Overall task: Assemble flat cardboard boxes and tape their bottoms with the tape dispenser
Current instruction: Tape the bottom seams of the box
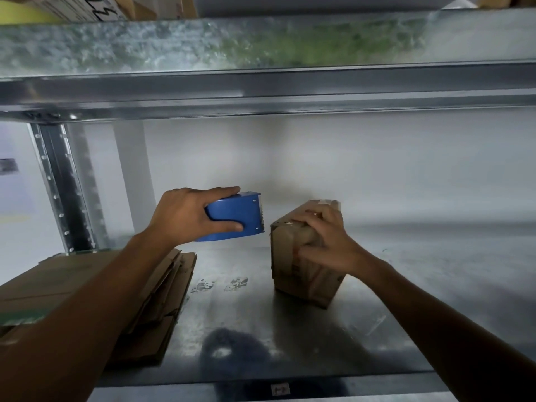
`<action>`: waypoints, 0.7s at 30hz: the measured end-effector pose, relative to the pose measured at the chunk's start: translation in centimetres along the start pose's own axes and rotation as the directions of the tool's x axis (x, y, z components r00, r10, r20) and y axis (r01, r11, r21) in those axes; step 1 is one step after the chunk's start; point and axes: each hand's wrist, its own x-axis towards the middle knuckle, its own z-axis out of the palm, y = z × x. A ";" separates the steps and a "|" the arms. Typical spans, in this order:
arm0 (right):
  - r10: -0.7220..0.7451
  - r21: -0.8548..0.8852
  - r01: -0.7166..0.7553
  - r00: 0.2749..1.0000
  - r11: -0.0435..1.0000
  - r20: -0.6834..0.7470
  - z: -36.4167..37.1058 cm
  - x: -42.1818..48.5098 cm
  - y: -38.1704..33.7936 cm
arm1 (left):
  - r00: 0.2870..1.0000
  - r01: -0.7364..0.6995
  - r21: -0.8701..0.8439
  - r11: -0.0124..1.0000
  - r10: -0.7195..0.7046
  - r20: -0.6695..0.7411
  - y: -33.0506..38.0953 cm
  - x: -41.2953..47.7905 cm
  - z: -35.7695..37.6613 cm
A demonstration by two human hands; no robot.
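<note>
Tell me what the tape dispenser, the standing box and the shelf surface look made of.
Tape dispenser: blue plastic, smooth with a soft sheen. Box: brown cardboard, matte, with glossy taped seams. Shelf: probably galvanised steel, as it is grey, reflective and scuffed.

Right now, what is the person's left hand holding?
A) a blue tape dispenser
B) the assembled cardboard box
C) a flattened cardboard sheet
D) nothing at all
A: the left hand grips the blue tape dispenser, fingers over its top and thumb on its side, while the right hand holds the cardboard box.
</note>
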 end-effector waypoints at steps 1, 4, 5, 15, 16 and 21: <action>-0.014 0.050 0.012 0.999 0.999 0.039 -0.5 -0.1 0.3 | 1.000 0.003 -0.014 1.000 -0.003 0.003 0.2 0.2 0.1; -0.033 0.084 0.023 0.992 0.996 0.123 -2.0 -0.2 1.1 | 1.000 -0.008 -0.065 0.998 0.009 0.008 0.9 1.0 0.5; -0.030 0.090 0.017 0.989 0.996 0.142 -2.5 -0.2 1.3 | 1.000 -0.020 -0.080 0.997 0.021 0.007 1.0 1.3 0.8; -0.036 0.272 0.009 0.995 0.962 0.092 -3.5 -1.0 1.3 | 0.999 -0.014 -0.216 0.976 0.007 -0.035 2.4 2.4 2.6; -0.036 0.316 0.012 0.997 0.949 0.070 -3.5 -0.9 1.1 | 1.000 -0.005 -0.228 0.974 -0.002 -0.029 2.3 2.3 2.6; 0.010 0.351 0.029 0.994 0.936 -0.109 -3.8 1.2 -0.8 | 1.000 -0.005 -0.232 0.973 0.006 0.000 1.9 2.5 2.2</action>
